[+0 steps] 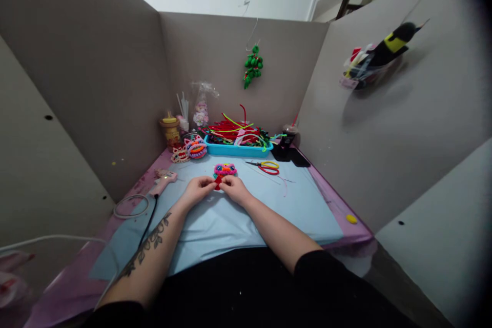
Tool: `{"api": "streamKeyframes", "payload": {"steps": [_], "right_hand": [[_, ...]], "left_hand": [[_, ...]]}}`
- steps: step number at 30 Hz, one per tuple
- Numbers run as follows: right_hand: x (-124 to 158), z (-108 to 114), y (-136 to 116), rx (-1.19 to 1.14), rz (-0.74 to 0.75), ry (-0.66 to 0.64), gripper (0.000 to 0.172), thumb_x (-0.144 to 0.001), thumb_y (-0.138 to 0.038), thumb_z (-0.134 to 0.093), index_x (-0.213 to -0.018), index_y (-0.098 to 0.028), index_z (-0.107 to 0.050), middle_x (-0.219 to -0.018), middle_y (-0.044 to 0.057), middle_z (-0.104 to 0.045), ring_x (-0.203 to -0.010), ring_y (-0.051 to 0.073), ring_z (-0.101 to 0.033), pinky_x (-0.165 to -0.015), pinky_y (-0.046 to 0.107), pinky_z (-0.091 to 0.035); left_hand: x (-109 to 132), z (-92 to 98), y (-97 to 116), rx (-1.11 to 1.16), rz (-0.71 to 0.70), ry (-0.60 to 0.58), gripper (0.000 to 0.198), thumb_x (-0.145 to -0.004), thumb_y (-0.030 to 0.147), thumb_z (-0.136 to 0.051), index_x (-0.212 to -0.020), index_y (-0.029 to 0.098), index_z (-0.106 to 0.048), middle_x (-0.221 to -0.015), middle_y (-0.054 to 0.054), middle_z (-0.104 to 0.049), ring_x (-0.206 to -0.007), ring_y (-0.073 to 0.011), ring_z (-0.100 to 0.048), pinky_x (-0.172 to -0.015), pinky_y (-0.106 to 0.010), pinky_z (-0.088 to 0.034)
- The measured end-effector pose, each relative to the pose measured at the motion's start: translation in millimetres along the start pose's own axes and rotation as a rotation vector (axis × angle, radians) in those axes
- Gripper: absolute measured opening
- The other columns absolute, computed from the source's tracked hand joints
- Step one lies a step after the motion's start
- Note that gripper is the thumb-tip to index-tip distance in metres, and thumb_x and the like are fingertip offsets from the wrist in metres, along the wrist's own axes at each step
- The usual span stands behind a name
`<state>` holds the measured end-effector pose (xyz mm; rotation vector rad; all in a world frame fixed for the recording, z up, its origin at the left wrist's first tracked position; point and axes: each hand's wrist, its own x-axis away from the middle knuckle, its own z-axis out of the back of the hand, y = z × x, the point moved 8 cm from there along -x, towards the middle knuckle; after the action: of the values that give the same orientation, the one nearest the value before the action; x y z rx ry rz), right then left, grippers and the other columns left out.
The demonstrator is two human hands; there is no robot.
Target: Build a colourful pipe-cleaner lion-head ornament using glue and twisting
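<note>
My left hand (200, 188) and my right hand (235, 189) meet over the cloth, each with its fingertips pinched on a small red fuzzy piece (218, 182) that looks like bent pipe cleaner. Directly behind the fingers lies a pink pipe-cleaner animal head (226, 169) with blue eyes and an orange middle. Whether the red piece is joined to it I cannot tell. To the right of my hands rest scissors (269, 166) with red and yellow handles. A pink glue gun (164, 180) lies to the left of my left hand.
A blue tray (238, 150) heaped with pipe cleaners stands at the back. Two finished-looking heads (196, 147) sit left of it, near a lidded cup (170, 130). Dark phones (299, 157) and a drink cup (289, 136) are right. Grey partitions (238, 31) enclose the table.
</note>
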<state>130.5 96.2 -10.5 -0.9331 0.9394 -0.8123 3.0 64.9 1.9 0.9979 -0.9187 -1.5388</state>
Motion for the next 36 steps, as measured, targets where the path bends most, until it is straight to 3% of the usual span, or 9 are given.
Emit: {"api": "streamKeyframes", "payload": {"steps": [11,16,29,36], "right_hand": [[0.4,-2.4,-9.3,0.225,0.127,0.017,0.015,-0.072,-0.022,-0.05,-0.059,-0.018,-0.046,-0.063,-0.002,-0.046,-0.061,0.012,-0.043,-0.058,0.024,-0.032],[2.1,-1.6,-16.5,0.222,0.17,0.027,0.016,-0.073,-0.023,-0.05,-0.059,-0.019,-0.044,-0.063,-0.002,-0.045,-0.062,0.012,-0.042,-0.059,0.024,-0.033],[2.3,-2.0,-14.7,0.216,0.139,0.031,0.021,-0.07,-0.024,-0.054,-0.055,-0.019,-0.04,-0.059,-0.003,-0.043,-0.059,0.011,-0.039,-0.056,0.024,-0.03],[1.8,2.8,-10.0,0.02,0.026,0.014,0.021,-0.072,-0.034,-0.055,-0.059,-0.018,-0.047,-0.056,-0.005,-0.043,-0.054,0.01,-0.038,-0.053,0.023,-0.029]], "left_hand": [[0.9,-3.8,1.4,-0.063,-0.015,-0.06,0.037,-0.072,0.046,-0.059,-0.072,0.011,-0.068,-0.053,0.0,-0.054,-0.05,-0.0104,-0.042,-0.047,-0.022,-0.029],[-0.1,-2.0,-2.1,-0.01,0.021,-0.04,0.036,-0.071,0.046,-0.06,-0.074,0.011,-0.066,-0.057,0.0,-0.055,-0.05,-0.0103,-0.043,-0.047,-0.022,-0.03],[0.4,-5.2,-0.2,-0.015,0.002,-0.068,0.034,-0.071,0.045,-0.06,-0.067,0.012,-0.064,-0.049,0.002,-0.049,-0.047,-0.0093,-0.04,-0.046,-0.021,-0.028],[-0.2,-4.7,-2.4,0.092,0.024,-0.073,0.04,-0.07,0.047,-0.063,-0.083,0.01,-0.067,-0.069,-0.004,-0.063,-0.053,-0.011,-0.049,-0.049,-0.022,-0.037]]}}
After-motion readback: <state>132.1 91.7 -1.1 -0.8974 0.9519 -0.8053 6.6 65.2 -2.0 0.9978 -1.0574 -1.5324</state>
